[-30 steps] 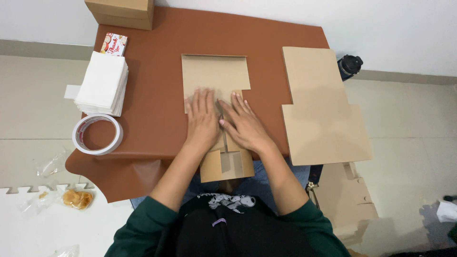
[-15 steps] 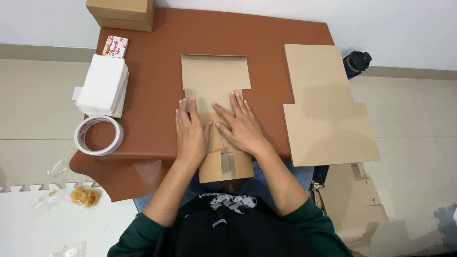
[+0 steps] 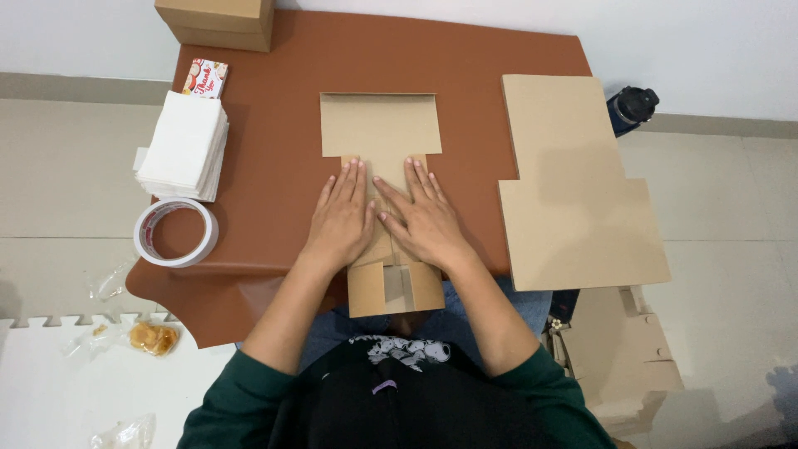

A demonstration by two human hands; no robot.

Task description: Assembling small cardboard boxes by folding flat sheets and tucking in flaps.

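Note:
A flat, unfolded cardboard box blank (image 3: 380, 125) lies in the middle of the brown table (image 3: 274, 125), its near end hanging over the front edge. My left hand (image 3: 342, 218) and my right hand (image 3: 420, 218) lie flat on its middle part, side by side, palms down and fingers spread, pressing the cardboard. Neither hand grips anything. The folded flaps near me (image 3: 395, 287) show below the wrists.
A stack of flat cardboard blanks (image 3: 573, 183) lies at the right. A pile of white sheets (image 3: 184, 145), a small printed card (image 3: 204, 79) and a roll of tape (image 3: 175, 233) sit at the left. A closed cardboard box (image 3: 218, 21) stands far left; a dark bottle (image 3: 632, 108) stands on the floor.
My left hand has slid back right to lie close beside my right hand on the cardboard. The view has shifted slightly.

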